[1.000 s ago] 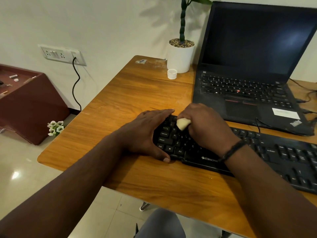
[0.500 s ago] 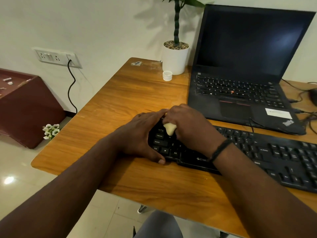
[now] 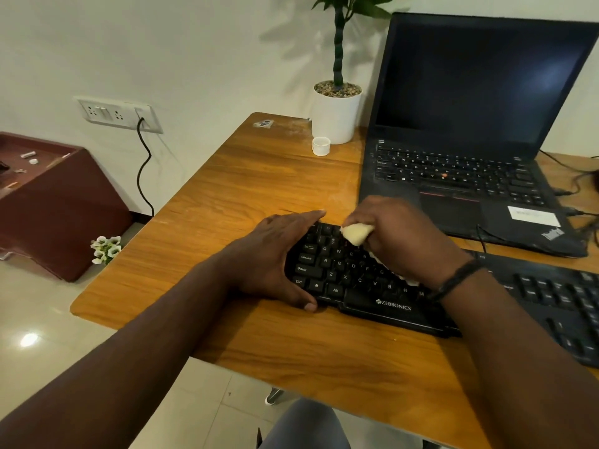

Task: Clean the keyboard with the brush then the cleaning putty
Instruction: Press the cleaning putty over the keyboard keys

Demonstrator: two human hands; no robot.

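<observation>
We are looking down at a wooden desk [image 3: 246, 196], and nearest to us a black keyboard [image 3: 366, 286] is lying across its front edge. Our left hand [image 3: 275, 257] is steadying the keyboard's left end, fingers straight along the far edge and the thumb hooking round the near corner. Our right hand [image 3: 402, 241] is curling round a lump of pale cleaning putty [image 3: 356, 232], which is poking out past the thumb and pressing down onto the upper-left keys; a whitish strip seems to be trailing under the palm, though we cannot tell what it is. Farther back, an open laptop [image 3: 470, 131] is standing with a dark screen. Beside it a small white cap [image 3: 321, 146] is sitting just in front of a white plant pot [image 3: 335, 115] against the wall.
</observation>
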